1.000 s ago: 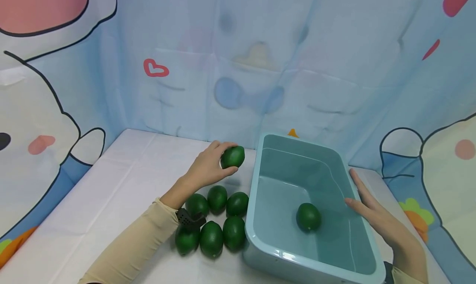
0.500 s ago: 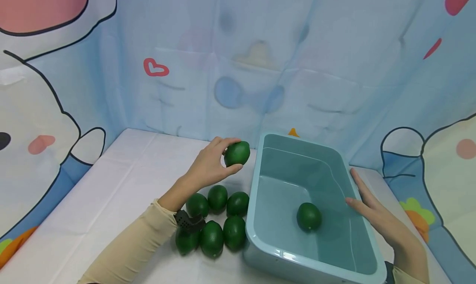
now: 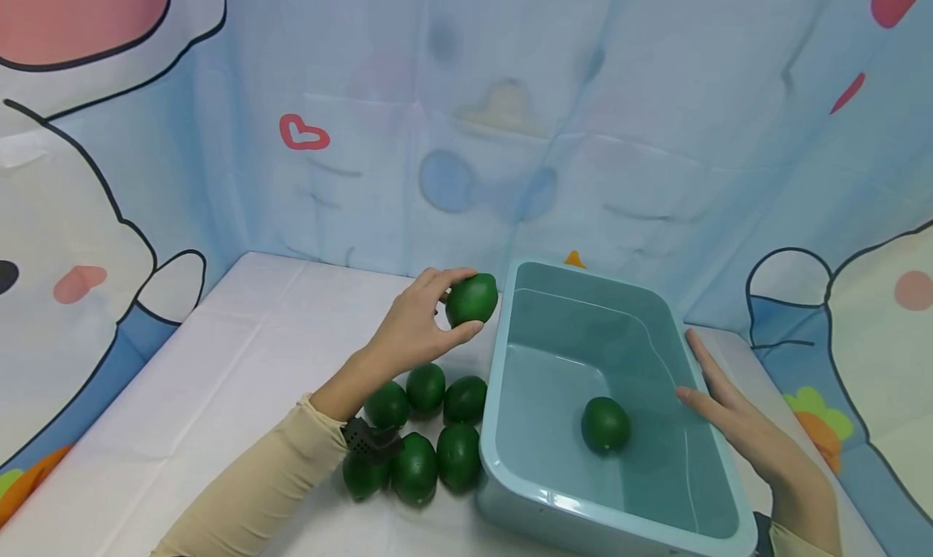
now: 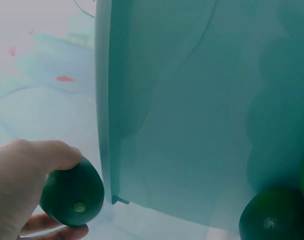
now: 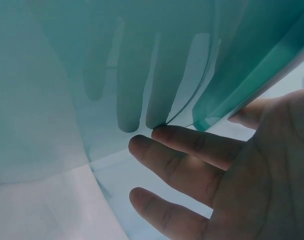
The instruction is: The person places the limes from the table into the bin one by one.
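Left hand (image 3: 414, 321) is easing its pinched green fruit (image 3: 474, 299) rightward, nearing the tub (image 3: 547, 379) (right hand (image 3: 732, 415), fingers straight, is touching it)

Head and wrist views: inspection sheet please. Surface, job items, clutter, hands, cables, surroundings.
Surface: white fabric-covered tabletop.
Job items: light-blue rectangular plastic-looking bin holding one dark-green oval fruit; six matching fruits on the tabletop, left of the bin.
Clutter: nothing seen.
Hands: left hand grips another green fruit outside the bin; right hand touches the bin's right side, thumb over the edge.
Cables: nothing seen.
Surroundings: pale-blue cartoon-printed fabric backdrop.
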`<act>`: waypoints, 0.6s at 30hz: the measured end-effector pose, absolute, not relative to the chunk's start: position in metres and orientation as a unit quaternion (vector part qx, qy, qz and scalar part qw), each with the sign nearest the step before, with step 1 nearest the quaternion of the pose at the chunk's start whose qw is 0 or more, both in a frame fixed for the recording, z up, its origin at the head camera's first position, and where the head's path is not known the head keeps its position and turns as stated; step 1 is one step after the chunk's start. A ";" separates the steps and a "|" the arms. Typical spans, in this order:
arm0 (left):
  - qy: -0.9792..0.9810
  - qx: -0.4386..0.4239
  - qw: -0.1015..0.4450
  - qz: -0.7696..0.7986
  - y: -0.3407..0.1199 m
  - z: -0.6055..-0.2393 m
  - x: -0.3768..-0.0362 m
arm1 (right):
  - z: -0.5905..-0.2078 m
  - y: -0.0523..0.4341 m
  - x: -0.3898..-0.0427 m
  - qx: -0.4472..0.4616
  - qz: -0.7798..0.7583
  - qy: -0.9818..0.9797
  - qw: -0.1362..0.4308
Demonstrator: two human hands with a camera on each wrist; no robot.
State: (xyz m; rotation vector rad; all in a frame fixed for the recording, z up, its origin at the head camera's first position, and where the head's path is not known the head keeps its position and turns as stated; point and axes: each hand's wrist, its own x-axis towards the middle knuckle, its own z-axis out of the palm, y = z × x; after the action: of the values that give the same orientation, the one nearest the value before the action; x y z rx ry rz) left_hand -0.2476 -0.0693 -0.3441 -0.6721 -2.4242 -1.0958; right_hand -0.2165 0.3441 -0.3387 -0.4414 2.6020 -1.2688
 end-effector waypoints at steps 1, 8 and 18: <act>-0.863 -0.243 0.199 -0.395 -0.069 -0.344 -0.247 | -0.339 0.344 -0.217 -0.151 -0.430 0.884 0.106; -0.840 -0.257 0.207 -0.431 -0.065 -0.343 -0.243 | -0.338 0.345 -0.218 -0.146 -0.432 0.883 0.113; -0.820 -0.275 0.197 -0.461 -0.058 -0.343 -0.237 | -0.337 0.346 -0.218 -0.147 -0.429 0.884 0.115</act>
State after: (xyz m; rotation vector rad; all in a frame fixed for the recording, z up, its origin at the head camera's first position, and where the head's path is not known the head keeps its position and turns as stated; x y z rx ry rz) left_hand -0.2372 -0.0577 -0.3426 -0.7691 -2.2970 -1.2902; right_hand -0.2180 0.3455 -0.3371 -0.4296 2.5913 -1.2573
